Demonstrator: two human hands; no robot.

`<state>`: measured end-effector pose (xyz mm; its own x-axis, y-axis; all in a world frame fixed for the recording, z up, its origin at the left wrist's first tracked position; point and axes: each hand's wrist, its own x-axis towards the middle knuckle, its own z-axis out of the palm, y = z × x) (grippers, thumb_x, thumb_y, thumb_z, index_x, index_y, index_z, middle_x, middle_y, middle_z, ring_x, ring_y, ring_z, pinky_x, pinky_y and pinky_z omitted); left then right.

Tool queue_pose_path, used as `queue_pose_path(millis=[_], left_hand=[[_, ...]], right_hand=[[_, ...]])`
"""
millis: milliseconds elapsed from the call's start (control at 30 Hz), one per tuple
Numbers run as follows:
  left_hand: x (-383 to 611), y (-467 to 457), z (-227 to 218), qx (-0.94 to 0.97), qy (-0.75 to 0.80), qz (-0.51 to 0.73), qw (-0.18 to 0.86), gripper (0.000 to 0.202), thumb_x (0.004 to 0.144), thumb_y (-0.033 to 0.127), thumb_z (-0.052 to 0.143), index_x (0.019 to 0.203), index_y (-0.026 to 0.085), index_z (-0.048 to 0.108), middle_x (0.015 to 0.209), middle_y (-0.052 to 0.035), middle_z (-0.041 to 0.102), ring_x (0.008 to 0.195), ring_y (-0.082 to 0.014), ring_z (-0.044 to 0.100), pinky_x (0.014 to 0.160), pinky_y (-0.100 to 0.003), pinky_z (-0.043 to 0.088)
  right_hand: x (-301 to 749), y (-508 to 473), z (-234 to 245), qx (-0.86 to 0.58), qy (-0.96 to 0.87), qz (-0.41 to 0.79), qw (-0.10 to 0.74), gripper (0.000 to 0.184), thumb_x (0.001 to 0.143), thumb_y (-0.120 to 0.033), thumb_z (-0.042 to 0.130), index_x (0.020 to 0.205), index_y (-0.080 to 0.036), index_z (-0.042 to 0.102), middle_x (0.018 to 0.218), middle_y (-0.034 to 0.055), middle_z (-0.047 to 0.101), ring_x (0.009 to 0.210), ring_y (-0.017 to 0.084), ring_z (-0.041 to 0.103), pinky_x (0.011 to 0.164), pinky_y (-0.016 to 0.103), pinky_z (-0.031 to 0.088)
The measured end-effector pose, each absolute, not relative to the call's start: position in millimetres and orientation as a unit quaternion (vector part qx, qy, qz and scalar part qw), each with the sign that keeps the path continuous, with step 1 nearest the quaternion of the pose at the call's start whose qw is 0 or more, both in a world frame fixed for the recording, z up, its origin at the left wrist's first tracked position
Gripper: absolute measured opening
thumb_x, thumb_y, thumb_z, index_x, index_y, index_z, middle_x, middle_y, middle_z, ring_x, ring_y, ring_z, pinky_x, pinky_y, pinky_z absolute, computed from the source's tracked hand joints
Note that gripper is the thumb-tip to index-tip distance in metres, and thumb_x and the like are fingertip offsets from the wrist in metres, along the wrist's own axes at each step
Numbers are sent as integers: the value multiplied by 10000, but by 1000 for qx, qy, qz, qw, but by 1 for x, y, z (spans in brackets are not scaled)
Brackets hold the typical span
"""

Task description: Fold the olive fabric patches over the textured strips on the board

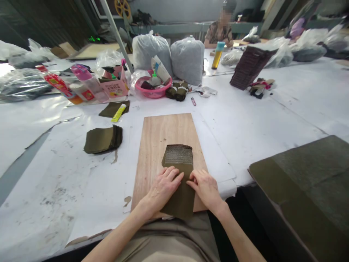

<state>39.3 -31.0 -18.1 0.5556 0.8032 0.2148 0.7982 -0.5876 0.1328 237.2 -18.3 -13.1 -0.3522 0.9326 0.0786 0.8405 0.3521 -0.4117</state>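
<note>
An olive-green fabric piece lies on a wooden board in front of me, its lower end reaching past the board's near edge. Its far end shows a greyish, textured strip. My left hand rests on the fabric with the fingers stretched out flat. At the fabric's right edge, my right hand has thumb and fingertips closed on the cloth in a pinch. Left of the board sits a stack of olive fabric pieces. Beyond it a yellow tube lies on another olive piece.
A large olive sheet stack stands at the right. Further back are a pink basin, stuffed plastic bags, bottles, small snips and a dark bundle. A person sits across the white-covered table.
</note>
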Motion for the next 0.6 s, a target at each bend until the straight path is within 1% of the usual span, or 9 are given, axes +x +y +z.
queue_pose_path(millis=[100, 167, 267, 367, 467, 533, 600], left_hand=[[48, -28, -16, 887, 447, 111, 32, 273, 934, 207, 531, 1206, 187, 553, 1092, -73, 577, 1058, -214, 517, 915, -375, 445], [49, -27, -15, 885, 449, 106, 54, 235, 944, 227, 517, 1169, 190, 570, 999, -53, 573, 977, -200, 520, 871, -358, 447], [48, -26, -12, 881, 452, 107, 88, 176, 955, 260, 499, 1077, 201, 612, 895, -32, 547, 886, -184, 506, 805, -328, 439], [48, -24, -12, 874, 460, 119, 105, 168, 954, 275, 504, 1043, 214, 632, 894, -31, 544, 869, -180, 499, 773, -315, 427], [48, -23, -12, 868, 467, 128, 112, 168, 950, 294, 512, 1033, 218, 638, 935, -39, 562, 899, -185, 505, 773, -318, 427], [49, -22, -11, 869, 461, 139, 118, 155, 944, 295, 525, 1010, 213, 639, 1004, -51, 578, 964, -194, 513, 812, -330, 431], [47, -22, -9, 873, 444, 150, 133, 144, 944, 286, 527, 941, 199, 641, 992, -50, 600, 966, -191, 531, 844, -342, 430]], right_hand=[[241, -16, -9, -529, -814, 186, 151, 197, 822, -203, 697, 724, -218, 527, 765, -16, 587, 754, 161, 555, 649, 276, 419], [242, -17, -7, -518, -819, 194, 156, 195, 833, -189, 677, 722, -215, 519, 797, -9, 588, 779, 164, 557, 682, 282, 431], [242, -19, -9, -525, -813, 191, 165, 154, 823, -178, 687, 798, -217, 540, 841, -3, 599, 798, 171, 570, 696, 290, 439], [241, -20, -13, -551, -800, 177, 157, 185, 798, -170, 711, 883, -218, 555, 846, -1, 610, 787, 179, 586, 664, 293, 432], [240, -20, -12, -543, -801, 205, 148, 142, 820, -163, 672, 821, -224, 543, 770, -24, 594, 703, 156, 569, 613, 278, 411], [239, -21, -9, -531, -800, 230, 160, 148, 831, -147, 641, 777, -223, 526, 775, -25, 588, 712, 148, 561, 624, 271, 414], [239, -22, -4, -521, -791, 266, 181, 142, 840, -144, 617, 771, -221, 520, 796, -22, 591, 741, 146, 564, 650, 265, 429]])
